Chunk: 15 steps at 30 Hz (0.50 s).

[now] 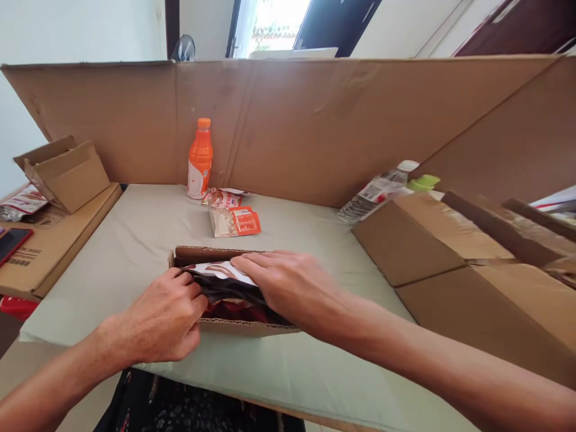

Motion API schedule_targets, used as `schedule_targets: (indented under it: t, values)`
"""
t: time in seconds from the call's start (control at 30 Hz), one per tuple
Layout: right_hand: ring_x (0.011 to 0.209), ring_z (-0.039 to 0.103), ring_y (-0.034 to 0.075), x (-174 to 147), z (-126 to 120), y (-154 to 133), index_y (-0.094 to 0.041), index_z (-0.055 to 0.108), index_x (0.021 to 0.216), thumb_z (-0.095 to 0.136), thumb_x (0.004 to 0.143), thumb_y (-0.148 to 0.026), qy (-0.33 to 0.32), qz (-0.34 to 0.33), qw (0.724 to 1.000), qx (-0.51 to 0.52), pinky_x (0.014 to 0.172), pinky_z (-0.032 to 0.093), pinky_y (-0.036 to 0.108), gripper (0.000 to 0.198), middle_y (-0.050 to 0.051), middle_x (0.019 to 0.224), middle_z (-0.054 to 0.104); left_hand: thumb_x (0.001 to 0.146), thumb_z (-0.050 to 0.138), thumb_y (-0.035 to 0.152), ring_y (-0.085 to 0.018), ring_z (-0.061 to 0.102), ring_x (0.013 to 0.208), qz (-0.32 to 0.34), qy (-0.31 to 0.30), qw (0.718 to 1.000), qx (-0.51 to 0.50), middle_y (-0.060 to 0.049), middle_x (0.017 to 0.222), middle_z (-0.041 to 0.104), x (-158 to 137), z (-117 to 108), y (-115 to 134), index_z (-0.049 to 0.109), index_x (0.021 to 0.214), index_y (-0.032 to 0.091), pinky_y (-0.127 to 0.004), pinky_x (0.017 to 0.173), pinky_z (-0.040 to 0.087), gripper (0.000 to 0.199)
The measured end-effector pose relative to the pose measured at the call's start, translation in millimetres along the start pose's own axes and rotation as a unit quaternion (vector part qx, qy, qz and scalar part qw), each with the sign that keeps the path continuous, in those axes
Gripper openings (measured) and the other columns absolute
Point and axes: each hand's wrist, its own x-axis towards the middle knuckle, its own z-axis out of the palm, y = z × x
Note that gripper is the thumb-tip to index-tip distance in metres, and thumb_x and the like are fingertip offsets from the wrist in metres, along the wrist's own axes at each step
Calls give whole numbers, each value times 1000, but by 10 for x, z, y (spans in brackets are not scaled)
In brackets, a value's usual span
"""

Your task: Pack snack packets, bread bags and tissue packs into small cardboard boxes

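A small cardboard box (249,327) stands on the cloth-covered table before me, its top uncovered. Inside it are packed a white packet with brown print (220,271), a black packet (220,287) and a dark red packet (234,309). My left hand (166,315) is curled over the box's left end, fingertips at the edge of the black packet; its thumb is hidden. Across the white packet and the back right of the box lies my right hand (288,285), fingers stretched out and pressed on top. It is slightly blurred.
An orange bottle (200,162) stands at the back, beside a white-and-orange pouch (236,221) and a pink packet (222,197). Cardboard boxes (418,240) and a tilted clear bottle (373,195) are at right. At left, a small carton (74,174) and phone (13,243) rest on a flat box (49,252).
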Motion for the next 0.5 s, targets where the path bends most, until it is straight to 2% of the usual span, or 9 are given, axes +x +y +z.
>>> schedule_targets:
  t: [0.1, 0.2, 0.3, 0.37, 0.43, 0.5]
  values:
    - [84, 75, 27, 253, 135, -44, -12, 73, 101, 50, 93, -5, -210, 33, 977, -38, 66, 49, 30, 25, 15, 94, 78, 76, 62, 19, -24, 63, 74, 6, -11, 999, 39, -7, 75, 68, -56, 24, 15, 63, 71, 17, -44, 80, 52, 5]
    - [96, 75, 28, 489, 232, -34, -10, 76, 107, 50, 96, -8, -310, 3, 951, -8, 73, 50, 31, 28, 18, 103, 78, 74, 62, 17, -24, 63, 73, 15, -10, 998, 53, -7, 75, 69, -69, 46, -14, 63, 71, 17, -44, 80, 52, 3]
    - [95, 76, 27, 668, 302, -28, -12, 79, 104, 56, 92, -8, -341, -8, 940, 14, 73, 51, 29, 26, 17, 106, 78, 74, 62, 16, -25, 64, 75, 22, -2, 999, 46, -8, 74, 69, -56, 55, -54, 63, 70, 17, -45, 83, 54, 4]
    - [91, 76, 28, 713, 313, -33, -11, 79, 105, 57, 91, -7, -354, -2, 935, 24, 71, 51, 30, 26, 17, 103, 79, 75, 61, 15, -28, 68, 88, 24, 35, 999, 29, -10, 81, 72, -66, 50, -69, 64, 73, 17, -50, 95, 53, 4]
    - [94, 76, 28, 657, 268, -27, -13, 75, 117, 55, 94, -9, -350, 2, 936, 35, 74, 53, 32, 32, 16, 109, 78, 78, 59, 14, -34, 64, 116, 19, 102, 995, 9, -15, 106, 74, -117, 54, -74, 67, 86, 16, -56, 111, 45, 11]
    - [108, 73, 29, 473, 164, 11, -16, 68, 132, 54, 97, -13, -277, 8, 959, 58, 87, 55, 35, 38, 14, 124, 75, 82, 58, 11, -36, 49, 139, 0, 186, 983, -4, -19, 135, 63, -221, 94, -75, 66, 108, 14, -59, 118, 38, 28]
